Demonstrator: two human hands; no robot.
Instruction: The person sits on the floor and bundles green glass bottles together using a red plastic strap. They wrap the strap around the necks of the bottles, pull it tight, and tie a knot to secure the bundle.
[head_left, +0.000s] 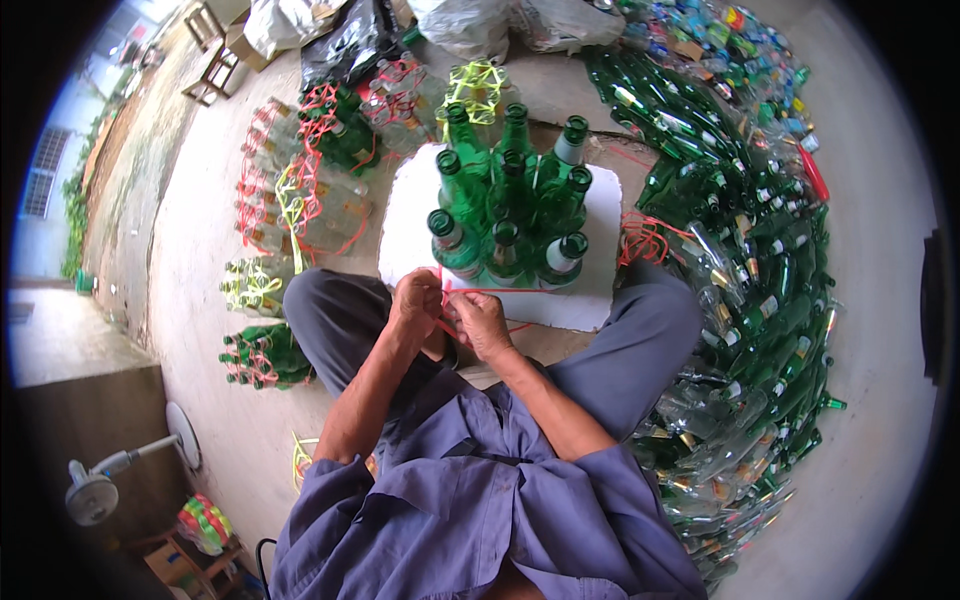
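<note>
Several green glass bottles (512, 195) stand upright in tight rows on a white board (407, 214) between my knees. A red plastic cord (495, 291) runs along the low front side of the group. At the board's front left corner, my left hand (418, 300) pinches the cord. Just right of it, my right hand (478, 321) grips the cord as well, fingers curled close to the left ones. The exact crossing of the cord between my fingers is too small to make out.
Loose green and clear bottles (750, 330) lie heaped along my right, with plastic bottles (720, 45) beyond. Bundles of clear bottles (330, 210) tied with cord stand at left. Red cord (643, 238) lies tangled beside the board. A pedestal fan (94, 495) is at lower left.
</note>
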